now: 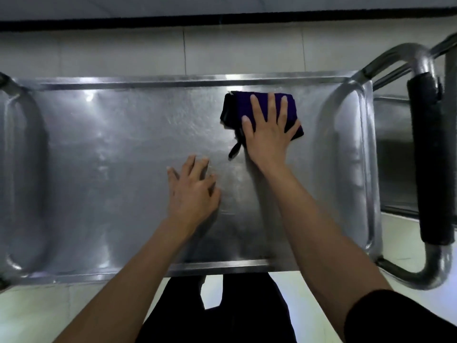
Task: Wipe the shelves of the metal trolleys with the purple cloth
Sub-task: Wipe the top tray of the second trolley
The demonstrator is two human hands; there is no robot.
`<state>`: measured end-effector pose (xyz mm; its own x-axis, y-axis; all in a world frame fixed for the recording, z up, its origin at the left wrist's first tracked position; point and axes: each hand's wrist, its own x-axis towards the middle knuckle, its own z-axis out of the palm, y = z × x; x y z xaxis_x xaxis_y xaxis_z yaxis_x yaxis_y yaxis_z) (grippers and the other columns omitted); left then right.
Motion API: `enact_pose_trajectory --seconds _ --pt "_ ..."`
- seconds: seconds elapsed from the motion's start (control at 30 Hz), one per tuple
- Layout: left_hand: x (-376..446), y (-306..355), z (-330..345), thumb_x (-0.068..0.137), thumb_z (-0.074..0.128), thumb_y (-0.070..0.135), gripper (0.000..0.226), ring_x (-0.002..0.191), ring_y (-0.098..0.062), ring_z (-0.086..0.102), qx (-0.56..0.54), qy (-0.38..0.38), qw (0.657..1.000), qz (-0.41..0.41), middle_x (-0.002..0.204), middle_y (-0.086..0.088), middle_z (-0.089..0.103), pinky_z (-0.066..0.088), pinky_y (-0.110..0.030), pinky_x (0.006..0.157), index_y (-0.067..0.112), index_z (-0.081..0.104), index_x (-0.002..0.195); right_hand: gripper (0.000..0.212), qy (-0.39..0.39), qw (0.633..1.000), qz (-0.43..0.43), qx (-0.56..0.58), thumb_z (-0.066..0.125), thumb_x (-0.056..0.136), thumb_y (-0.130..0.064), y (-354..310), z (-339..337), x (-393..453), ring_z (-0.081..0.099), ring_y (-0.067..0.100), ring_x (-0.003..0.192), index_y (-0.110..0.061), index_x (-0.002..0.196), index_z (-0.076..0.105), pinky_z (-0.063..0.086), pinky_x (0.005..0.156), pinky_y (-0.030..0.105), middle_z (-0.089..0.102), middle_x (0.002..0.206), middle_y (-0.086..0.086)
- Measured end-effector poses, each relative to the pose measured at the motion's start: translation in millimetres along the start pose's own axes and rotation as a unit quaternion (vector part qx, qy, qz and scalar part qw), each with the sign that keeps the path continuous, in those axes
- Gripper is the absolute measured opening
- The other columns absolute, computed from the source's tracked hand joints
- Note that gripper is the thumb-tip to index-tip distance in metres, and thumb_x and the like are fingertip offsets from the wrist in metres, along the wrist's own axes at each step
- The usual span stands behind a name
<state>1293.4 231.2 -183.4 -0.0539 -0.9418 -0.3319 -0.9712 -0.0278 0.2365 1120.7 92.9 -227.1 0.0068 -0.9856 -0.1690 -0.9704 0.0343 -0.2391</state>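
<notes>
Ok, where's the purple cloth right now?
In the head view, the purple cloth lies flat on the trolley's top shelf, far right part, pressed under the right hand, near the padded handle.

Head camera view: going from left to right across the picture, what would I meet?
Left rail of the trolley → left hand → purple cloth under the right hand → right rail → black-padded handle.
</notes>
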Motion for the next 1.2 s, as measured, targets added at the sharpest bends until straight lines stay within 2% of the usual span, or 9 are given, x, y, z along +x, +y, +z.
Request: enact_pose_trajectory --seconds 0.17,0.27,0.33,0.5,0.73,0.87,0.97,1.03,1.2 --pt "1.7 -0.2 6.6 0.089 0.070 0.038 0.026 0.141 -0.037 0.039 -0.009 0.042 0.999 -0.001 0.143 -0.010 0.055 0.033 -0.072 0.099 0.018 0.079 0.102 0.058 0.012 0.999 -0.043 -0.010 0.023 0.102 -0.056 -16.7 -10.8 73.0 0.000 0.032 0.155 -0.039 0.157 0.022 0.005 0.115 0.071 0.011 0.168 0.001" --pt "3.0 1.3 7.9 0.090 0.072 0.038 0.027 0.145 -0.036 0.035 -0.014 0.042 0.999 -0.008 0.147 -0.010 0.052 0.029 -0.075 0.103 0.018 0.079 0.106 0.057 0.022 0.999 -0.043 0.003 0.025 0.098 -0.056 -23.1 -14.1 86.8 0.008 0.030 0.154 -0.039 0.152 0.034 0.007 0.115 0.070 0.024 0.165 -0.001" --pt "0.9 2.5 7.5 0.093 0.068 0.039 0.029 0.148 -0.033 0.029 -0.017 0.031 0.999 -0.014 0.152 -0.008 0.048 0.025 -0.074 0.107 0.018 0.077 0.111 0.057 0.021 0.999 -0.044 0.006 0.026 0.098 -0.054 -21.0 -15.5 77.9 0.009 0.029 0.154 -0.038 0.152 0.034 0.010 0.115 0.067 0.026 0.164 -0.001" --pt "-2.9 1.9 12.9 0.097 0.060 0.041 0.035 0.153 -0.030 0.017 -0.047 0.020 0.999 -0.018 0.160 -0.006 0.036 0.011 -0.071 0.115 0.019 0.073 0.121 0.056 0.006 0.999 -0.052 0.008 0.025 0.100 -0.053 8.7 -9.1 -0.5 0.006 0.026 0.154 -0.037 0.153 0.032 0.018 0.115 0.063 0.023 0.165 -0.001" --pt "-0.6 1.1 16.4 0.099 0.055 0.040 0.034 0.154 -0.030 0.011 -0.028 0.011 1.000 -0.007 0.163 -0.005 0.028 0.014 -0.075 0.111 0.020 0.069 0.122 0.054 -0.019 0.998 -0.039 -0.036 0.030 0.102 -0.051 57.2 13.8 -185.6 0.004 0.026 0.155 -0.038 0.154 0.029 0.017 0.117 0.063 0.017 0.166 -0.001" --pt "-2.7 13.6 14.1 0.101 0.051 0.027 0.037 0.154 -0.035 0.003 0.008 -0.007 1.000 -0.007 0.164 -0.010 0.020 0.014 -0.073 0.113 0.016 0.057 0.136 0.054 -0.022 0.998 -0.012 -0.054 0.031 0.102 -0.047 77.3 20.7 -268.3 0.003 0.028 0.155 -0.037 0.154 0.029 0.017 0.116 0.067 0.017 0.167 -0.001" --pt "-1.8 40.5 15.1 0.095 0.052 0.013 0.048 0.152 -0.037 0.007 0.020 0.012 0.997 0.071 0.161 -0.012 0.026 0.019 -0.070 0.113 0.019 0.048 0.143 0.054 -0.036 0.998 0.002 -0.060 0.028 0.102 -0.046 84.9 16.9 -294.6 0.002 0.028 0.155 -0.037 0.155 0.027 0.016 0.117 0.067 0.016 0.167 0.000" --pt "4.7 68.1 15.6 0.096 0.051 0.016 0.049 0.151 -0.036 0.011 0.011 0.005 0.993 0.113 0.159 -0.010 0.028 0.022 -0.068 0.112 0.023 0.046 0.143 0.054 -0.042 0.997 0.011 -0.069 0.025 0.103 -0.046 85.2 13.0 -298.1 0.002 0.028 0.155 -0.038 0.156 0.025 0.015 0.117 0.067 0.015 0.167 0.000" --pt "21.7 109.8 22.7 0.101 0.048 0.024 0.029 0.147 -0.038 0.017 0.017 -0.019 0.994 0.108 0.151 -0.010 0.035 0.020 -0.075 0.109 0.023 0.056 0.129 0.054 -0.036 0.997 0.020 -0.059 0.025 0.102 -0.045 90.3 13.1 -296.0 0.001 0.027 0.156 -0.039 0.156 0.023 0.010 0.118 0.068 0.016 0.167 0.000"
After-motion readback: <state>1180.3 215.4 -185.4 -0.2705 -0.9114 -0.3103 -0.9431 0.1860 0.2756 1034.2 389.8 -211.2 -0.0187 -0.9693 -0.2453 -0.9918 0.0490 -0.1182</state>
